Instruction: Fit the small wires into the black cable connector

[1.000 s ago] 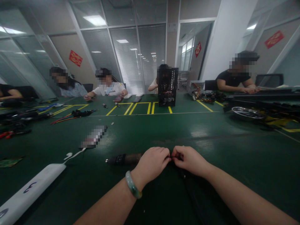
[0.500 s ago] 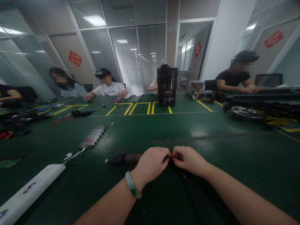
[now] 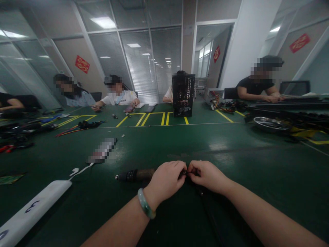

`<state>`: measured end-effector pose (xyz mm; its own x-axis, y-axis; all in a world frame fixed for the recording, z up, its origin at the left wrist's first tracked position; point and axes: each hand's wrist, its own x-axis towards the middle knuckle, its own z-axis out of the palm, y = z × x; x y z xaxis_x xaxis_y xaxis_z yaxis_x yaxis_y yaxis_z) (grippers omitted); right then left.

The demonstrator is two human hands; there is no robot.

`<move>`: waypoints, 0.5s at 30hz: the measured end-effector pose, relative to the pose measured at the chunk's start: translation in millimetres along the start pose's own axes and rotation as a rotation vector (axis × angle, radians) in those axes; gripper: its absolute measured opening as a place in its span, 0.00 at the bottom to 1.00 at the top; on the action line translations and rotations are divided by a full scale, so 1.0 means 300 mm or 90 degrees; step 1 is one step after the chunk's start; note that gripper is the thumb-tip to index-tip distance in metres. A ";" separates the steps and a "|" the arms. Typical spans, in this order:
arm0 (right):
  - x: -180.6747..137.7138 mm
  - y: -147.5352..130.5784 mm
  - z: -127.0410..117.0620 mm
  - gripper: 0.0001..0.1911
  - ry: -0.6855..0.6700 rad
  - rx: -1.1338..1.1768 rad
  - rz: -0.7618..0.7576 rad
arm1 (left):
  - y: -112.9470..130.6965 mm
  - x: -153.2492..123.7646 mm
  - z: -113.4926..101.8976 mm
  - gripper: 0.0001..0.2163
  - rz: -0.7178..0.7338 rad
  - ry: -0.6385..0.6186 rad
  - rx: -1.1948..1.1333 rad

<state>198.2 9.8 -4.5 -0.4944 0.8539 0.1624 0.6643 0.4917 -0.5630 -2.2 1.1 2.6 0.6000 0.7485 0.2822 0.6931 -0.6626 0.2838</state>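
Electronics assembly workshop in an office-style building. A long green counter [image 3: 231, 154] marked with yellow tape lines [image 3: 154, 113] carries wire harnesses [image 3: 82, 125], black cabling [image 3: 205, 202] and a perforated black computer case [image 3: 183, 95]. Workers [image 3: 118, 97] sit along it; glass partitions with slatted blinds [image 3: 136, 65] and ceiling panel lights [image 3: 104, 22] surround the room.

Light: dim, ceiling panels [image 3: 104, 22] overhead | glare: on green workbench [image 3: 218, 151] (soft patches) | edges: curved, wide-angle distortion
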 end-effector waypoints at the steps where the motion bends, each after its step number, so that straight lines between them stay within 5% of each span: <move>1: -0.001 -0.001 -0.001 0.04 0.000 -0.001 0.000 | 0.001 -0.001 0.000 0.07 -0.007 0.002 -0.001; 15: 0.001 -0.008 -0.005 0.03 -0.012 0.006 0.006 | 0.002 -0.002 -0.002 0.07 -0.006 0.008 -0.010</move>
<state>197.2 9.1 -1.8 -0.4992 0.8548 0.1419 0.6636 0.4824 -0.5717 -2.4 0.2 3.1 0.5876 0.7548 0.2914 0.6926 -0.6554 0.3011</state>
